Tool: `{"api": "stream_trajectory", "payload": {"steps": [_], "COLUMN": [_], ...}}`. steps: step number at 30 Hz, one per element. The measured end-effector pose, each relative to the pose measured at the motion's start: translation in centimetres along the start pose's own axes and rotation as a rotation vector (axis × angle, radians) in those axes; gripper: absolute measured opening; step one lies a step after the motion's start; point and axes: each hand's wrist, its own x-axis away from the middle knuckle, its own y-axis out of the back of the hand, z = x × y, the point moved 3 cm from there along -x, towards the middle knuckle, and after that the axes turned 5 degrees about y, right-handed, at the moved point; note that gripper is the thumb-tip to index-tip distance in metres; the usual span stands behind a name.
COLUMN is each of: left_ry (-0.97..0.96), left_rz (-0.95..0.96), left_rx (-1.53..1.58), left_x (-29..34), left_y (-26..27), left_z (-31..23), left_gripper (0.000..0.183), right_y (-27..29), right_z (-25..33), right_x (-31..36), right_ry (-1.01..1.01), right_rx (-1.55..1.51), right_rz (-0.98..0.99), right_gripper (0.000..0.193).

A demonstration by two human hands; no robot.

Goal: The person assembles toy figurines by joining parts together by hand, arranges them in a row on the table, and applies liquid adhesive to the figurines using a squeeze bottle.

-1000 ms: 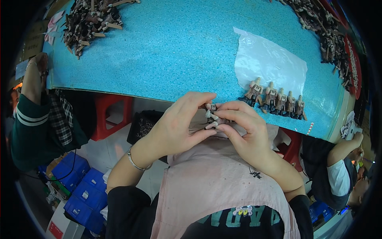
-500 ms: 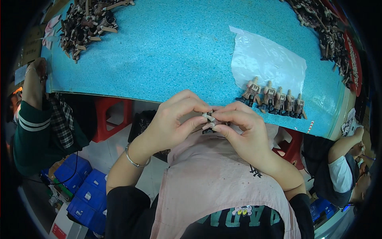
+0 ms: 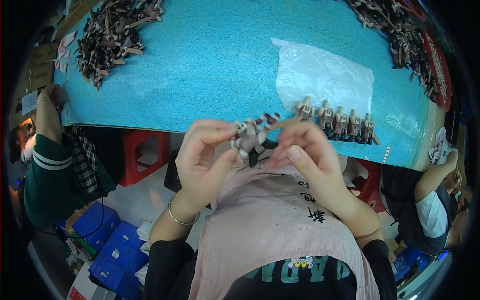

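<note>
My left hand (image 3: 202, 157) pinches a small toy figurine (image 3: 248, 136) by its side, between thumb and fingertips. The figurine is whitish and brown with black feet, tilted over the table's near edge. Just right of it is my right hand (image 3: 312, 160), its fingers apart and somewhat blurred, with nothing seen in them. A tan, flat piece (image 3: 286, 123) sticks out from the figurine's upper right; whether it belongs to it I cannot tell. Beyond my right hand, several similar figurines (image 3: 341, 120) lie in a row along the lower edge of a clear plastic sheet (image 3: 325, 75).
A heap of figurines (image 3: 112, 42) lies at the table's (image 3: 200, 65) far left, another heap (image 3: 400, 42) at the far right, beside a red tray (image 3: 434, 65). Co-workers sit at both sides. Red stools (image 3: 142, 155) and blue bins (image 3: 117, 255) stand below.
My hands have drawn apart. My right hand has let go of the figurine and opened; my left hand keeps it, now turned and more in sight.
</note>
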Motion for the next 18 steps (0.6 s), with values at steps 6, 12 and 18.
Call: {"api": "stream_trajectory", "payload": {"steps": [6,12,18], "left_ry": [-0.097,0.306,0.442], "left_rz": [0.236,0.289,0.478], "left_rx": [-0.213,0.394,0.461], "left_x": [0.7,-0.5,-0.5], "left_y": [-0.1,-2.2,-2.5], "left_z": [-0.8,0.0,-0.4], "left_gripper": [0.023,0.016,0.017], "right_y": [-0.1,-0.1,0.2], "right_z": [-0.5,-0.2,-0.3], "right_x": [0.7,0.9,0.9], "right_ry": [-0.135,-0.068,0.037], "right_rx": [-0.04,0.126,0.251], "right_rz": [0.204,0.278,0.291], "right_gripper": [0.019,0.017,0.014]}}
